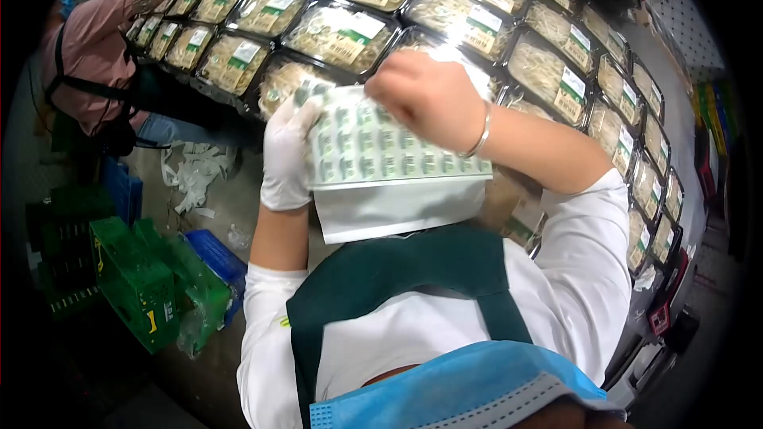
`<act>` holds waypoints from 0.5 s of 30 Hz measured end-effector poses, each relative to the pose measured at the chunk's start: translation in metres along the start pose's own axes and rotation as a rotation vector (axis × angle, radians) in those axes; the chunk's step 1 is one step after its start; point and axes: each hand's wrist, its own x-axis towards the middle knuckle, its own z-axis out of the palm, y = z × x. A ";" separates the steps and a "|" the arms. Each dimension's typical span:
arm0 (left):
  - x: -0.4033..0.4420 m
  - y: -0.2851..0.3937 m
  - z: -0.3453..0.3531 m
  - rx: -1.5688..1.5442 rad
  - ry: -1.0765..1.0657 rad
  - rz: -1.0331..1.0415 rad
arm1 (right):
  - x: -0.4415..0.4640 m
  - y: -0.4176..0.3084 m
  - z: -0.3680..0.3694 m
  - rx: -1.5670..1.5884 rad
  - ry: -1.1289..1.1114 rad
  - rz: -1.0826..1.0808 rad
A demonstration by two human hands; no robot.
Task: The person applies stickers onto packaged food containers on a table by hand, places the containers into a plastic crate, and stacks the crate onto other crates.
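Observation:
My left hand [288, 157], in a white glove, grips the left edge of a sheet of stickers [381, 143]. Rows of small green-and-white labels cover the sheet, and its lower part is plain white backing. Over the sheet's upper right is my bare right hand [429, 99], slightly blurred, with a bangle at the wrist. Its fingers are curled together, and whatever they may pinch is hidden. Just beyond the sheet's upper left, a clear-lidded tray of pale, shredded-looking food [290, 83] is partly covered by my left hand.
Rows of similar packed trays [342, 36], most bearing labels, fill the table ahead and to the right. A person in a pink top [95, 63] stands at the left. Green crates [135, 282], a blue crate [218, 262] and white scraps [199, 175] lie on the floor.

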 end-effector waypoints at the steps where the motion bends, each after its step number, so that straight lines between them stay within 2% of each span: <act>1: 0.004 -0.006 -0.007 -0.002 0.049 -0.019 | -0.002 0.030 -0.005 0.102 0.048 0.058; 2: 0.000 -0.004 -0.009 0.017 0.113 -0.009 | 0.006 0.067 -0.026 0.148 0.045 0.336; 3: -0.008 -0.002 -0.014 0.036 0.181 -0.004 | 0.009 0.145 -0.038 -0.004 0.138 0.735; 4: -0.017 -0.004 -0.025 0.030 0.219 0.010 | 0.001 0.230 -0.062 0.003 0.172 1.044; 5: -0.025 -0.006 -0.036 0.024 0.258 0.022 | -0.002 0.258 -0.086 -0.016 0.343 1.154; 6: -0.033 -0.007 -0.046 0.069 0.320 0.033 | -0.026 0.310 -0.092 -0.297 0.351 1.206; 7: -0.039 -0.009 -0.051 0.114 0.383 0.045 | -0.043 0.341 -0.095 -0.468 0.204 1.374; 9: -0.049 -0.009 -0.053 0.133 0.514 0.072 | -0.059 0.376 -0.087 -0.598 0.077 1.498; 11: -0.057 -0.004 -0.052 0.199 0.502 0.063 | -0.058 0.387 -0.077 -0.598 -0.052 1.548; 15: -0.062 -0.003 -0.053 0.247 0.429 0.055 | -0.060 0.366 -0.065 -0.929 -0.288 1.402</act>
